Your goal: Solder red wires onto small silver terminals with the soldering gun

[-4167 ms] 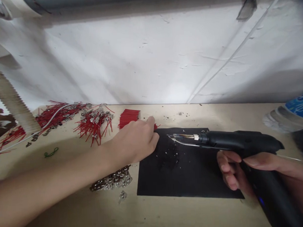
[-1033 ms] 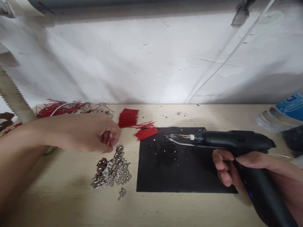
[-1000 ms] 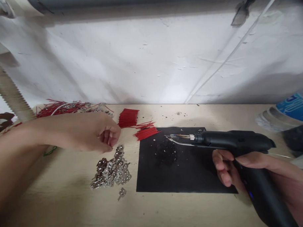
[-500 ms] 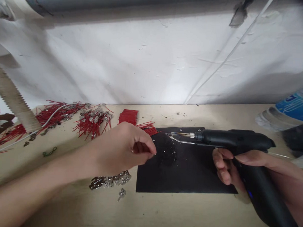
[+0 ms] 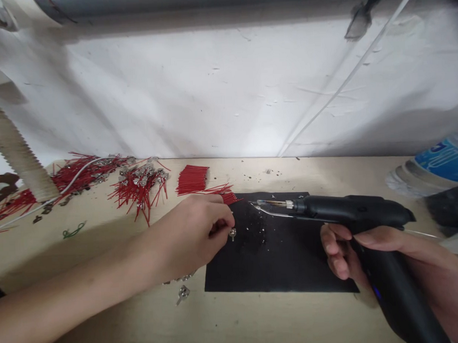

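Note:
My left hand point(image 5: 201, 227) is closed in a pinch over the left edge of the black mat point(image 5: 292, 269). A small silver metal terminal point(image 5: 232, 234) sticks out at its fingertips. My right hand point(image 5: 400, 245) grips a black pistol-shaped soldering gun point(image 5: 350, 207), its tip pointing left above the mat, with solder wire running along to the tip. Just beyond my left hand lie cut red wires point(image 5: 230, 195), overlapping the mat's far edge. Nearer me, a loose metal terminal point(image 5: 183, 293) rests on the table; my left arm and hand mostly cover the other terminals behind it.
At the back stands a neat row of red wires point(image 5: 192, 179). Left of it are piles of red wires with metal terminals point(image 5: 141, 182). A ribbed hose point(image 5: 20, 149) rises at far left. On the right is a plastic container with a blue label point(image 5: 444, 159). A white wall closes off the back.
My left hand has shifted slightly down and turned, now covering most of the terminal pile. A metal terminal now shows at its fingertips. The soldering gun has stayed almost still.

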`<state>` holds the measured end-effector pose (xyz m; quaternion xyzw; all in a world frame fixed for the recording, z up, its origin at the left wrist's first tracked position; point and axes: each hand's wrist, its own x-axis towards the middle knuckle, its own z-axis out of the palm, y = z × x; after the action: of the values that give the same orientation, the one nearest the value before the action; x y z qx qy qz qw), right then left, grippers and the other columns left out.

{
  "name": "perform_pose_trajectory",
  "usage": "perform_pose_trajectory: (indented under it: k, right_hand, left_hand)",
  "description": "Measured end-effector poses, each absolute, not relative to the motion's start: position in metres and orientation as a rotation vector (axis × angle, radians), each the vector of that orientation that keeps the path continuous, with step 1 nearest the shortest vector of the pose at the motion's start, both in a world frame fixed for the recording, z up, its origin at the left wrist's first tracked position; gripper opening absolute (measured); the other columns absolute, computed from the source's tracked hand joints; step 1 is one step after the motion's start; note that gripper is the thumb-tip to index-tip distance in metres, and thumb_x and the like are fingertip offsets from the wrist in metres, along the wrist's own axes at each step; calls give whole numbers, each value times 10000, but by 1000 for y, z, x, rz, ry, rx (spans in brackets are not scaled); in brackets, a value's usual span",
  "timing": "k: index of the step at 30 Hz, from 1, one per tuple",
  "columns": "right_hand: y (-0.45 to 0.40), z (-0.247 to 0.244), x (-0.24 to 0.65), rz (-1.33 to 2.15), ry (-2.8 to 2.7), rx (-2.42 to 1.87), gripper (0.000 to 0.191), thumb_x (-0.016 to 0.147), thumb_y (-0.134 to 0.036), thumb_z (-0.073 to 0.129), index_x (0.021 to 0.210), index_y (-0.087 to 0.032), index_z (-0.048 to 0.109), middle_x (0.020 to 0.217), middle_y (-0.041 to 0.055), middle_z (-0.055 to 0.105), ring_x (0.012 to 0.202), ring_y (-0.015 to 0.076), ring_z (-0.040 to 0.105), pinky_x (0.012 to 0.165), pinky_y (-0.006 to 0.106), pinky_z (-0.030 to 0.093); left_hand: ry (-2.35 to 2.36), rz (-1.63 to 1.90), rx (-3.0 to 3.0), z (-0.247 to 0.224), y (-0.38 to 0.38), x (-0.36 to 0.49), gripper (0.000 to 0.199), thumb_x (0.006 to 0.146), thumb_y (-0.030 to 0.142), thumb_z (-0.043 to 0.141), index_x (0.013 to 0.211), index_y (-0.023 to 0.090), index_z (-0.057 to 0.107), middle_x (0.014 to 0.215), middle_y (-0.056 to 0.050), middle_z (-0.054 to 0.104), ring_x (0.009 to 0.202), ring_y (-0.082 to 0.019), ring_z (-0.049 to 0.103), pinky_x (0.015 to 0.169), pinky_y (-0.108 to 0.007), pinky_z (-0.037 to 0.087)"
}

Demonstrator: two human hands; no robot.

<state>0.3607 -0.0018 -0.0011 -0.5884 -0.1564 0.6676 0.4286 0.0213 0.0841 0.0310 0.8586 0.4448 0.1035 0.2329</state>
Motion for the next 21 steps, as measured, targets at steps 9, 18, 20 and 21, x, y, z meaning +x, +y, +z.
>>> perform_pose_trajectory:
  k: [9, 18, 20, 21]
  right_hand:
    - [-8, -3, 364, 1654, -417, -1500, 477, 373, -488, 1182, 681, -204, 954, 825, 130, 772, 679, 257, 709, 684, 361, 748]
    - [-8, -27, 374, 1631, -488, -1372, 411, 604, -504, 1146, 775, -269, 855, 873, 92, 767, 700, 291, 707, 653, 397, 687]
    - [-9, -27, 375, 1633, -493, -1365, 406, 617, -509, 1146, 776, -270, 858, 876, 90, 771, 697, 291, 717, 647, 391, 677]
    - [-10, -27, 376, 1635, -495, -1364, 404, 621, -508, 1147, 777, -270, 860, 882, 91, 776, 703, 293, 727, 653, 389, 678]
  left_hand:
    - [1493, 378, 2381, 22, 112, 7, 179, 1069, 346, 914, 1163, 256, 1037, 1059, -59, 867, 856, -188, 746, 814, -328, 529]
    - [1440, 389, 2405, 23, 107, 10, 240, 1125, 248, 802, 1070, 259, 1035, 973, -46, 890, 815, -173, 736, 821, -334, 554]
    - [1443, 401, 2397, 23, 107, 11, 245, 1141, 240, 805, 1082, 255, 1042, 985, -48, 905, 802, -167, 733, 802, -332, 549]
    - [1446, 406, 2395, 24, 107, 11, 248, 1146, 236, 805, 1076, 251, 1043, 983, -48, 908, 793, -165, 727, 790, -331, 541]
